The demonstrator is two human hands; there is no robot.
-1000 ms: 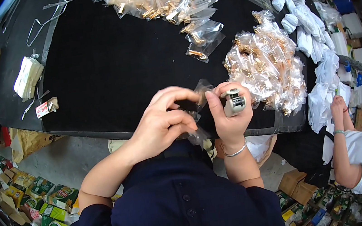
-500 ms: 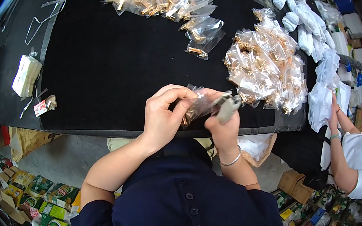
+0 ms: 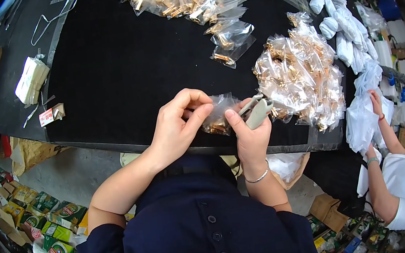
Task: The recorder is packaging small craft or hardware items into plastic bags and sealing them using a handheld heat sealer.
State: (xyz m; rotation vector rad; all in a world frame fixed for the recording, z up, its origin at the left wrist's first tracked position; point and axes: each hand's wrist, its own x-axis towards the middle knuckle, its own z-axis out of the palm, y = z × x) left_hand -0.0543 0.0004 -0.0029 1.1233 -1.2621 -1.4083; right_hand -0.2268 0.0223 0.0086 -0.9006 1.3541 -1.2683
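Note:
A small clear plastic bag (image 3: 220,119) with gold-coloured metal pieces in its lower part is at the table's near edge, between my two hands. My left hand (image 3: 177,122) is closed, thumb and forefinger pinching at the bag's upper left edge. In my right hand (image 3: 252,133) is a pale grey hand stapler (image 3: 258,113), its head pointing up and away from me. My right thumb presses against the bag's right side. Beyond the stapler, to the right, lies a heap of similar filled bags (image 3: 298,78).
More filled bags (image 3: 181,1) spread along the table's far side. On the left are a stack of flat bags (image 3: 32,81) and a small open carton (image 3: 52,114). White plastic bundles (image 3: 346,31) line the right edge, where a co-worker (image 3: 391,183) handles white bags.
The stapler has turned and moved slightly up, and my right thumb now rests on the bag. My left hand has shifted a little left. The co-worker's hands have moved apart.

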